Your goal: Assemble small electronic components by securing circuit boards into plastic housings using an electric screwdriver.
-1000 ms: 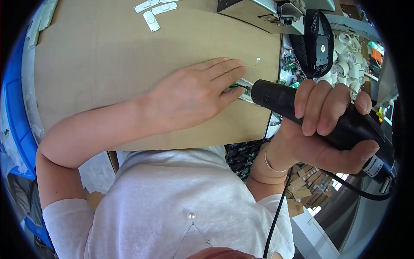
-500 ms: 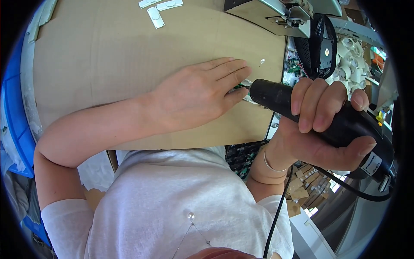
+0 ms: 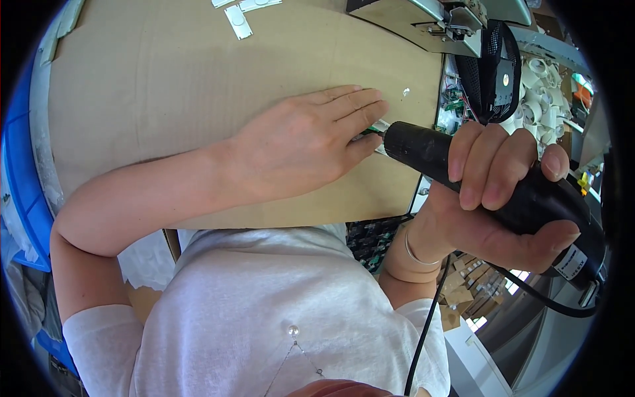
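My right hand (image 3: 477,221) is wrapped round a black corded electric screwdriver (image 3: 419,147), held slantwise with its tip pointing left. The tip meets a small white part with a green board (image 3: 381,126) on the cardboard surface. My left hand (image 3: 307,137) lies palm down over that part, pinning it between the thumb and the straight forefinger. Most of the part is hidden beneath that hand. Farther off, several flat white pieces (image 3: 238,22) with round marks lie at the top edge of the view.
Cardboard (image 3: 165,73) covers the worktop. A metal device (image 3: 430,26) stands at the far right, beside a black mesh holder (image 3: 489,73). White rolls (image 3: 539,92) are piled beyond. Blue bins (image 3: 26,192) line the left side. The black cord (image 3: 426,331) hangs by my right arm.
The view has shifted slightly, and the white pieces sit a little higher in it. Both hands and the screwdriver keep nearly the same pose, the tip still at the part.
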